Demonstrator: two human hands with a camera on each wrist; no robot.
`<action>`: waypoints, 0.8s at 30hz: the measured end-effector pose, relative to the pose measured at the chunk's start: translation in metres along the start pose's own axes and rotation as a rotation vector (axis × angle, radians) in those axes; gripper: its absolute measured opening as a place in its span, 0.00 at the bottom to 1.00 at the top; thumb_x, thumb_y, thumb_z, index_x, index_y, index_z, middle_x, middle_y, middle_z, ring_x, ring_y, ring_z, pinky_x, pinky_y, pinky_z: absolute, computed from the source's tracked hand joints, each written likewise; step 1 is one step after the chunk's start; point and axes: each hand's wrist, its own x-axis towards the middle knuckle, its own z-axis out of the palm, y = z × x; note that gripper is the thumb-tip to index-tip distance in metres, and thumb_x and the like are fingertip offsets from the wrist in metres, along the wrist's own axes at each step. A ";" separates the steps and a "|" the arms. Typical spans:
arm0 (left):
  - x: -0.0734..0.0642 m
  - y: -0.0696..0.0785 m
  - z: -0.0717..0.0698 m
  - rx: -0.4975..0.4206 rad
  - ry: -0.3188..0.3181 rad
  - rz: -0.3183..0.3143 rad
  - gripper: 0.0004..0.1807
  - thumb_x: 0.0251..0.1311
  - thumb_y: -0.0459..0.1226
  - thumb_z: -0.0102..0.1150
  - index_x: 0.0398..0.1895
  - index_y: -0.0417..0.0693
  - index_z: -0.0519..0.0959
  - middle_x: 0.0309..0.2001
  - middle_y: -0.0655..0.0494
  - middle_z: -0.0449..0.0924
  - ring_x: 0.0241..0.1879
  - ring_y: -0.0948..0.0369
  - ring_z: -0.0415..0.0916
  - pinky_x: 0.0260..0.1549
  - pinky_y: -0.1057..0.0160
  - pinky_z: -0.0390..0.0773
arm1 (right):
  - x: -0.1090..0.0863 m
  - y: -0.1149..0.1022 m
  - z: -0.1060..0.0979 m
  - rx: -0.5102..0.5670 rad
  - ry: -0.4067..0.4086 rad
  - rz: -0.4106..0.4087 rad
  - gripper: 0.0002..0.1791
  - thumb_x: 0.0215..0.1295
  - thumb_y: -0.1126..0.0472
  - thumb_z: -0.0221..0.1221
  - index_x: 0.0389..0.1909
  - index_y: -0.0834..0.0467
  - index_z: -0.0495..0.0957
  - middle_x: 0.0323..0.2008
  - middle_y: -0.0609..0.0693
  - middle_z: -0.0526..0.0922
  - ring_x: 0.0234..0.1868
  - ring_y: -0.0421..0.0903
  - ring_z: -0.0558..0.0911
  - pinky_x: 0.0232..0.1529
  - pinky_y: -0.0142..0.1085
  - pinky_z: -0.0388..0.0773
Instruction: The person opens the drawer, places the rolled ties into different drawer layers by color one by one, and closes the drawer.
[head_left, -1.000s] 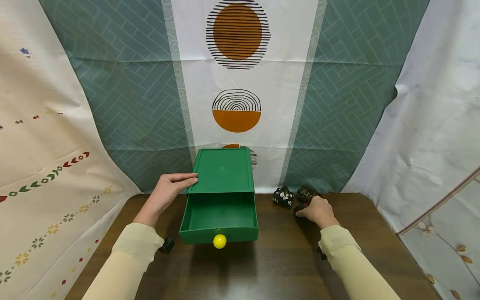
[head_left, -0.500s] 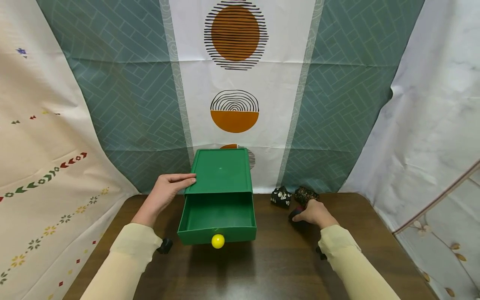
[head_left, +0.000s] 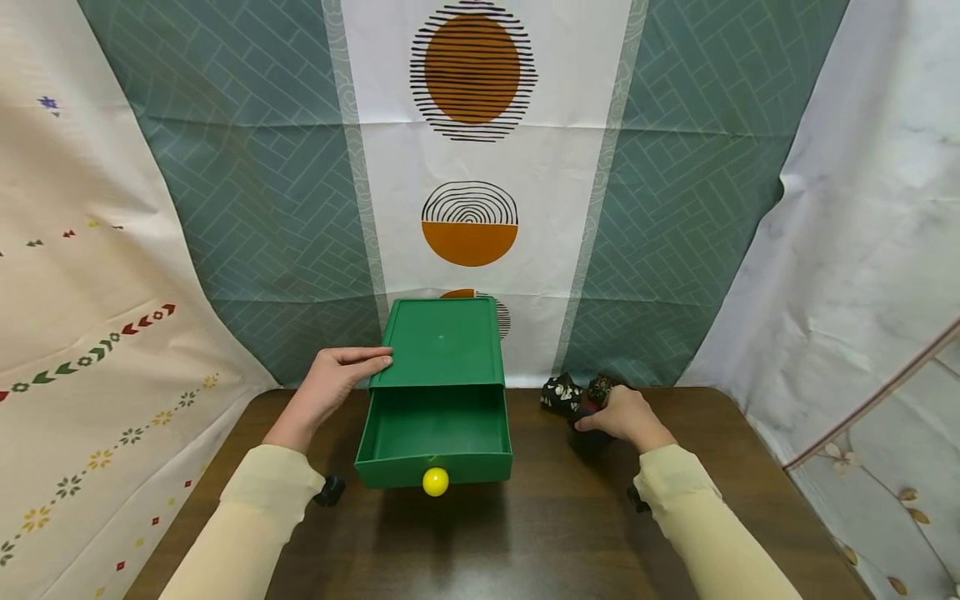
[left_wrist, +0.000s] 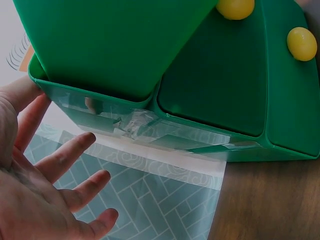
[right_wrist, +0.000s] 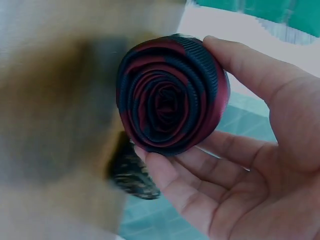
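Observation:
A green drawer cabinet [head_left: 444, 343] stands on the table with its top drawer [head_left: 441, 433] pulled out, a yellow knob [head_left: 435, 482] on its front. My left hand [head_left: 337, 379] touches the cabinet's upper left edge with thumb and fingertips; in the left wrist view the other fingers are straight and spread apart from its taped side. With thumb and fingers my right hand [right_wrist: 250, 165] holds a rolled-up necktie [right_wrist: 170, 100], striped dark red and navy, its spiral end facing the camera. In the head view this hand is low over the table, right of the cabinet.
Two more rolled dark cloths, one black with white spots [head_left: 560, 393] and one with a gold pattern [head_left: 602, 388], lie by the back edge near my right hand. Patterned fabric [head_left: 285, 208] hangs behind the brown table [head_left: 570, 533].
My right hand has moved left with the rolled necktie, toward the white-spotted roll. My left hand has stayed on the cabinet's edge.

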 end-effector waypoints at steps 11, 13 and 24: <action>-0.008 0.016 0.002 -0.014 -0.019 -0.023 0.24 0.55 0.50 0.63 0.53 0.51 0.80 0.59 0.50 0.75 0.65 0.52 0.62 0.62 0.48 0.68 | -0.004 -0.042 -0.030 0.051 0.114 -0.139 0.26 0.47 0.38 0.67 0.32 0.59 0.80 0.29 0.52 0.80 0.24 0.47 0.74 0.22 0.34 0.71; -0.011 0.021 0.003 -0.021 -0.021 -0.030 0.23 0.57 0.48 0.63 0.54 0.49 0.80 0.59 0.49 0.75 0.65 0.51 0.63 0.62 0.47 0.68 | -0.006 -0.049 -0.034 0.068 0.136 -0.171 0.26 0.48 0.39 0.67 0.35 0.58 0.80 0.29 0.52 0.80 0.23 0.47 0.74 0.21 0.34 0.71; 0.000 0.004 0.002 0.008 -0.001 -0.032 0.23 0.55 0.52 0.62 0.53 0.55 0.80 0.59 0.53 0.75 0.66 0.54 0.62 0.63 0.48 0.66 | -0.014 -0.080 -0.047 0.137 0.295 -0.339 0.37 0.49 0.38 0.66 0.56 0.57 0.75 0.46 0.52 0.81 0.37 0.48 0.79 0.34 0.38 0.82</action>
